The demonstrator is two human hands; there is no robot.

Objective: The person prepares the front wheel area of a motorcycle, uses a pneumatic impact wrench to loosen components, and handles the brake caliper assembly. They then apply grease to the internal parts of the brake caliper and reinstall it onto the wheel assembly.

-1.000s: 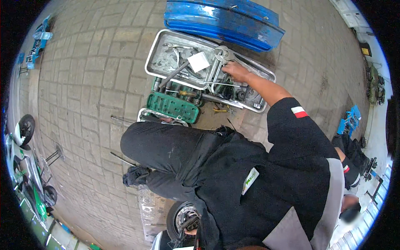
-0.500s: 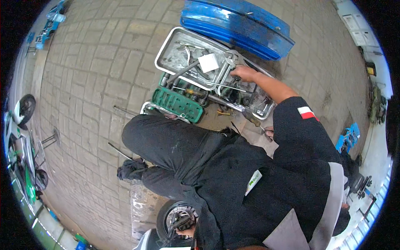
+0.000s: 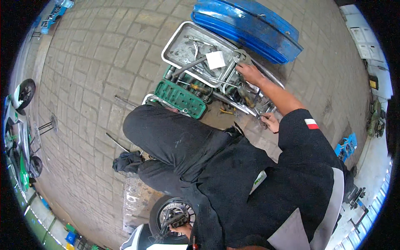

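The left hand is holding a dark metal part, its fingers curling around it, and the part is sitting over the wheel. The right hand is hanging over the tool trays, its fingertips bending down just beside a big wrench; I cannot tell if they are gripping anything. Another person's hand is pinching a tool with a yellowish handle. A green case is lying near the trays.

Wrenches lie in the tray behind the socket case; well before both sits the wheel.
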